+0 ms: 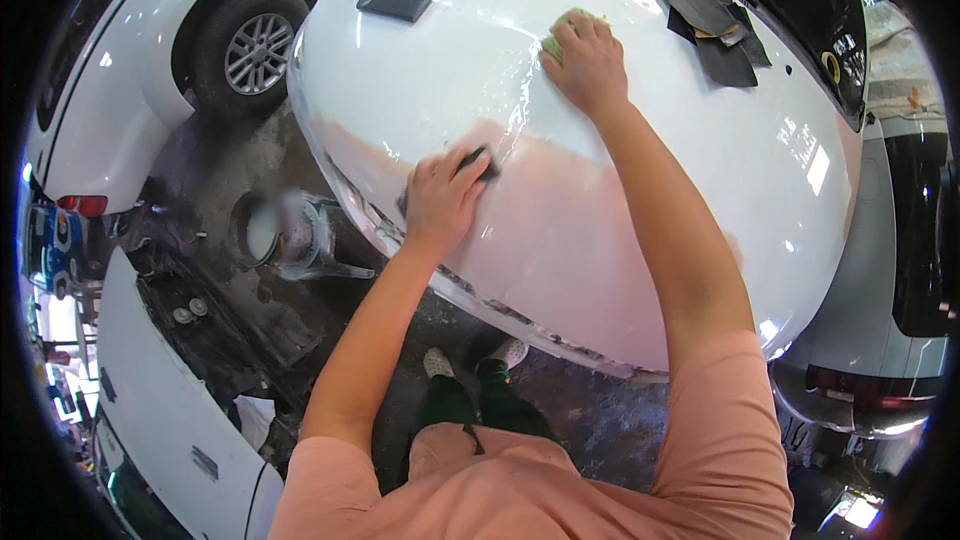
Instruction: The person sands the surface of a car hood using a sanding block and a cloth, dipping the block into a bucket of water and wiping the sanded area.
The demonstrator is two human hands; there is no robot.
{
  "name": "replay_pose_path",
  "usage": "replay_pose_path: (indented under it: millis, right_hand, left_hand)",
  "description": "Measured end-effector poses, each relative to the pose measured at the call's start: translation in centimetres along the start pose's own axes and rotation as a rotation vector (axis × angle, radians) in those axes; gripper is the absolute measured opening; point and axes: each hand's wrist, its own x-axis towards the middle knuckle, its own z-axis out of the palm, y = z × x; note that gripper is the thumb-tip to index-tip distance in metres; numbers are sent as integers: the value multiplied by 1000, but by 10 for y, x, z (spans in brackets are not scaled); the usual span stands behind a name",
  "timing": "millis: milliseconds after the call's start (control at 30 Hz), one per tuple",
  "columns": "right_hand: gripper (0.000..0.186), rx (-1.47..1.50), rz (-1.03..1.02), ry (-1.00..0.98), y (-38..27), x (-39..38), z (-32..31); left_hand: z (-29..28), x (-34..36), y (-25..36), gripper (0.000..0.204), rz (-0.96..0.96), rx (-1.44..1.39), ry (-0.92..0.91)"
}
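We have our left hand (440, 202) closed over a dark pad (486, 166) on the pinkish patch (570, 235) of the hood (700, 150); the pad looks light and firm, best held by its sides. Farther up, our right hand (588, 65) curls around a green sponge (553, 47) on wet white paint, probably soft and slippery, wanting a full-palm grip. Beyond lies a dark block (395, 3).

"How is the left hand (438, 202) held?"
"Palm down, with its fingers (447, 165) bent."
"And the right hand (590, 62)?"
"It is stretched farther out, palm down too. Both arms (682, 225) are pointed forward."
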Motion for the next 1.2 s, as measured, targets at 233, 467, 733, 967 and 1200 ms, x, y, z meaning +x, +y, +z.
replay_pose_path:
  millis: [233, 467, 733, 967, 1200]
  right_hand:
    - [44, -33, 83, 121, 24, -121, -60]
    - [64, -241, 379, 179, 30, -194, -91]
    - [65, -207, 426, 183, 24, -181, -83]
    - [64, -242, 476, 184, 25, -187, -87]
    - [63, -252, 438, 216, 24, -189, -80]
  left_hand:
    - [-5, 71, 1, 41, 91, -100, -45]
    - [-5, -25, -20, 38, 112, -151, 22]
    - [-5, 75, -13, 38, 98, -62, -18]
    - [-7, -50, -29, 44, 96, -67, 31]
    - [-2, 60, 5, 45, 3, -75, -43]
